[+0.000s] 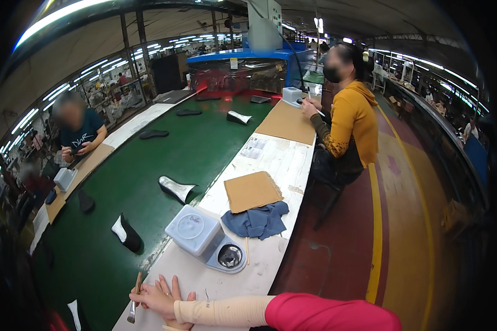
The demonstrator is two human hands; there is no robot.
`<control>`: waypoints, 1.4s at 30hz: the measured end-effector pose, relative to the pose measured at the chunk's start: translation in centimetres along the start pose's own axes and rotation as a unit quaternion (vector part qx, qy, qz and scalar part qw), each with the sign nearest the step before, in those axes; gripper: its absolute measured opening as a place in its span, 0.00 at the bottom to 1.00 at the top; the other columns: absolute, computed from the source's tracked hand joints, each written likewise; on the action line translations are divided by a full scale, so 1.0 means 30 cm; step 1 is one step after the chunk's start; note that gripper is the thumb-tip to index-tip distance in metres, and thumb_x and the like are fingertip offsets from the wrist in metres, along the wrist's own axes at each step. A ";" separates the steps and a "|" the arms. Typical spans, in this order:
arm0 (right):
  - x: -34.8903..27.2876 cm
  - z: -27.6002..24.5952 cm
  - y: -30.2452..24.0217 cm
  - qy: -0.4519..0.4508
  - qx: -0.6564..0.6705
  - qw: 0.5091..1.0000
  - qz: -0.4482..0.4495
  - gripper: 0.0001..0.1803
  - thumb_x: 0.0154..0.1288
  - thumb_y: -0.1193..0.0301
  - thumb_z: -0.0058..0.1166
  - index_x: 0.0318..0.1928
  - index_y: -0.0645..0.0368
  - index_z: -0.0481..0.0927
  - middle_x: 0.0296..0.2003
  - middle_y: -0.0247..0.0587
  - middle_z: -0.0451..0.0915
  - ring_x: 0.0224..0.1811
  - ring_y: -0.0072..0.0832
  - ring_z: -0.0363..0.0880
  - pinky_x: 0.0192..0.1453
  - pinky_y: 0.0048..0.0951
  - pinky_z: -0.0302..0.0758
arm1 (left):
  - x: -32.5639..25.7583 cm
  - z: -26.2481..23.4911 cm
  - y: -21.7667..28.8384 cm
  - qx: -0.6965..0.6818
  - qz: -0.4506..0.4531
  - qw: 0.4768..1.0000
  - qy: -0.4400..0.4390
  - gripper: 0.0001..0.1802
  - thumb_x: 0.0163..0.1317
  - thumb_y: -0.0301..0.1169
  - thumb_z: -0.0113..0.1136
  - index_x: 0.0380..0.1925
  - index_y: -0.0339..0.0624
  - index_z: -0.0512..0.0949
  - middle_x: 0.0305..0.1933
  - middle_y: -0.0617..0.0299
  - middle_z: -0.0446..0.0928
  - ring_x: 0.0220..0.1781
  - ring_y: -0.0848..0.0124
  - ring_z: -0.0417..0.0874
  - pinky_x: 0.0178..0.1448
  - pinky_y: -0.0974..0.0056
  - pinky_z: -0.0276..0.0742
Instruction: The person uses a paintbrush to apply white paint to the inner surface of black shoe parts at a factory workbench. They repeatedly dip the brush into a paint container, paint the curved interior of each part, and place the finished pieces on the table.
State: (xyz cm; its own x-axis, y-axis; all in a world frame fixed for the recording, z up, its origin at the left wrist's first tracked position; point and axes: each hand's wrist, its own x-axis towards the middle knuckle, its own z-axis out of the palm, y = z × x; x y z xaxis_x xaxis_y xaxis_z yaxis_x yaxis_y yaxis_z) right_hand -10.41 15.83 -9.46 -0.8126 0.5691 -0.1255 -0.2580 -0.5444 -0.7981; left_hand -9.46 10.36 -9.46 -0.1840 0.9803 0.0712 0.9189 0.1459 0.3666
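Observation:
My right hand (152, 299) is closed around a flat paintbrush (132, 311) with a wooden handle, bristles pointing down by the belt's edge. The right forearm crosses over my left hand (176, 288), which lies with fingers spread on the paper-covered ledge (221, 287); part of it is hidden. Just beyond stands a translucent plastic dispenser (192, 229) with a round dark cup (230, 256) at its base. A thin stick (247, 251) lies beside the cup. On the green belt (165, 149), a black shoe upper with a white underside (128, 234) and another pale one (176, 188) are nearest.
A blue-grey cloth (257, 220) and a cardboard piece (253, 191) lie along the ledge. A person in a yellow hoodie (356, 113) sits at the right; another in a dark shirt (85, 129) works across the belt. Dark soles (153, 134) lie farther up, before a blue machine (292, 53).

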 end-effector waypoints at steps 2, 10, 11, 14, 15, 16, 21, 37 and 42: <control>0.001 -0.002 -0.002 -0.004 0.002 1.000 -0.002 0.16 0.64 0.61 0.55 0.44 0.59 0.71 0.26 0.27 0.71 0.22 0.13 0.64 0.27 0.14 0.62 | -0.004 -0.003 0.000 0.003 -0.005 1.000 -0.008 0.41 0.56 0.50 0.53 0.67 0.44 0.56 0.73 0.45 0.41 0.75 0.50 0.38 0.73 0.48 0.31; 0.003 -0.011 -0.026 0.018 0.024 0.999 0.019 0.15 0.64 0.62 0.54 0.43 0.58 0.72 0.25 0.25 0.71 0.21 0.12 0.63 0.26 0.13 0.59 | -0.003 -0.002 -0.005 -0.011 -0.011 1.000 0.006 0.44 0.54 0.57 0.51 0.68 0.50 0.55 0.73 0.47 0.42 0.75 0.49 0.38 0.72 0.46 0.29; 0.000 -0.012 -0.027 0.015 0.021 0.999 0.019 0.15 0.64 0.62 0.54 0.43 0.58 0.72 0.25 0.25 0.71 0.21 0.12 0.63 0.26 0.13 0.59 | -0.003 -0.002 -0.001 -0.013 -0.012 1.000 0.006 0.44 0.54 0.57 0.51 0.68 0.50 0.55 0.73 0.47 0.42 0.75 0.49 0.38 0.72 0.47 0.29; -0.001 -0.011 -0.027 0.006 0.016 1.000 0.014 0.15 0.64 0.61 0.54 0.44 0.58 0.71 0.25 0.25 0.71 0.21 0.12 0.63 0.25 0.13 0.58 | -0.001 -0.013 0.005 -0.020 -0.018 1.000 0.001 0.44 0.54 0.58 0.50 0.68 0.50 0.55 0.73 0.47 0.43 0.75 0.49 0.38 0.72 0.47 0.29; -0.002 -0.012 -0.024 0.004 0.011 1.000 0.019 0.15 0.64 0.61 0.54 0.44 0.58 0.71 0.25 0.25 0.71 0.21 0.11 0.63 0.25 0.12 0.58 | -0.004 -0.017 0.010 -0.022 -0.018 1.000 0.000 0.44 0.54 0.58 0.50 0.68 0.50 0.55 0.73 0.47 0.43 0.75 0.49 0.38 0.72 0.47 0.29; -0.001 -0.012 -0.021 0.007 0.010 1.000 0.019 0.15 0.64 0.61 0.54 0.44 0.58 0.71 0.25 0.24 0.71 0.21 0.11 0.62 0.25 0.12 0.58 | -0.004 -0.021 0.013 -0.024 -0.018 1.000 -0.003 0.44 0.53 0.58 0.50 0.68 0.50 0.55 0.73 0.47 0.43 0.75 0.49 0.38 0.72 0.47 0.28; 0.006 -0.013 -0.003 -0.001 0.037 0.999 0.008 0.15 0.65 0.61 0.54 0.44 0.58 0.71 0.25 0.25 0.71 0.22 0.11 0.63 0.26 0.12 0.59 | -0.007 -0.026 0.021 -0.006 -0.010 1.000 -0.004 0.40 0.56 0.52 0.52 0.66 0.45 0.57 0.73 0.45 0.42 0.74 0.49 0.40 0.72 0.47 0.32; -0.010 -0.039 -0.025 -0.004 0.053 0.998 0.019 0.15 0.63 0.65 0.55 0.44 0.62 0.72 0.28 0.31 0.75 0.25 0.13 0.65 0.28 0.15 0.59 | 0.010 0.066 -0.052 -0.013 0.030 0.999 0.037 0.43 0.56 0.64 0.41 0.67 0.54 0.56 0.72 0.41 0.44 0.73 0.42 0.37 0.70 0.41 0.26; -0.015 -0.048 -0.018 -0.003 0.056 0.998 0.019 0.14 0.64 0.66 0.55 0.43 0.62 0.72 0.28 0.32 0.76 0.24 0.14 0.65 0.29 0.15 0.60 | 0.006 0.078 -0.049 -0.012 0.022 0.999 0.046 0.43 0.56 0.65 0.40 0.68 0.55 0.55 0.72 0.41 0.44 0.74 0.44 0.38 0.71 0.44 0.26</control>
State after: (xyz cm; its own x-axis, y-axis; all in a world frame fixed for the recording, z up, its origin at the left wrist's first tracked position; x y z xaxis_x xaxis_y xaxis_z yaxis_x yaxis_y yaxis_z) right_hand -9.17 16.75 -9.82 -0.8262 0.5429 -0.1507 -0.2829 -0.6311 -0.7223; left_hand -10.01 10.65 -12.15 -0.1759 0.9691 0.1728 0.9186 0.0985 0.3827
